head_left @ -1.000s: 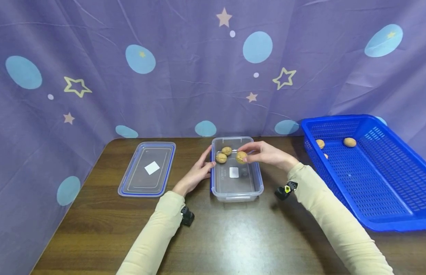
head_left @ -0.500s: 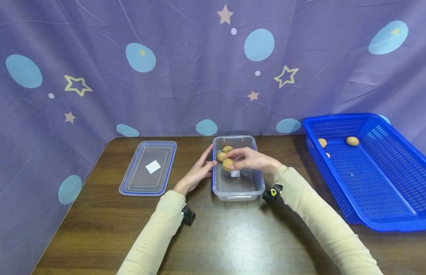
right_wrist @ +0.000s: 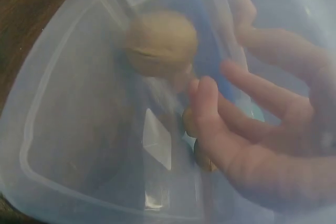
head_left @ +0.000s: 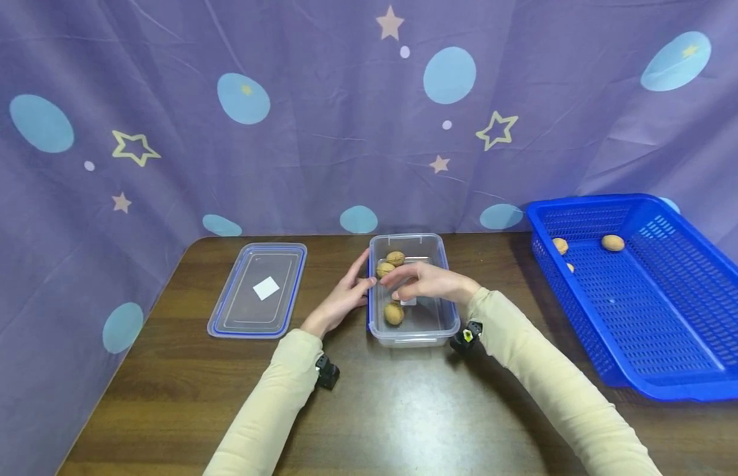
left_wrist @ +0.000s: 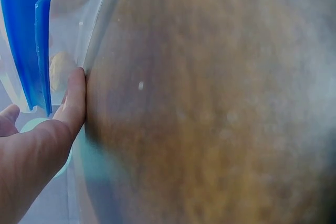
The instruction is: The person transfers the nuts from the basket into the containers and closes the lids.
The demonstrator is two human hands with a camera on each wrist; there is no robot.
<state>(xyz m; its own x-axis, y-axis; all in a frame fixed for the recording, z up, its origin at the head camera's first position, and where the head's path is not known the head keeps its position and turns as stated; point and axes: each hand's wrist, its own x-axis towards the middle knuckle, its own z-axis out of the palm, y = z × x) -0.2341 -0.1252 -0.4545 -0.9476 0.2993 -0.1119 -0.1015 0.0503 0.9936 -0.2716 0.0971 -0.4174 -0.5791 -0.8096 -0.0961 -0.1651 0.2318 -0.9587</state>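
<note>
A clear plastic box (head_left: 421, 325) holds three walnuts: two touching near its back left, and one walnut (head_left: 394, 313) at the front left. My right hand (head_left: 431, 282) hovers over the box with fingers spread and nothing held; the right wrist view shows the front walnut (right_wrist: 161, 43) just beyond the fingertips. My left hand (head_left: 340, 301) rests against the box's left side, fingers extended. In the left wrist view that hand (left_wrist: 44, 142) touches the wall beside a blue clip (left_wrist: 31, 45).
A clear lid with a blue seal (head_left: 235, 311) lies on the table at left. At right stands a blue basket (head_left: 655, 317) with several walnuts, one of them (head_left: 613, 243) near its back. A purple curtain hangs behind the table.
My right hand has moved left over the box and let go of its walnut, which now lies at the box's front left. My left hand has stayed at the box.
</note>
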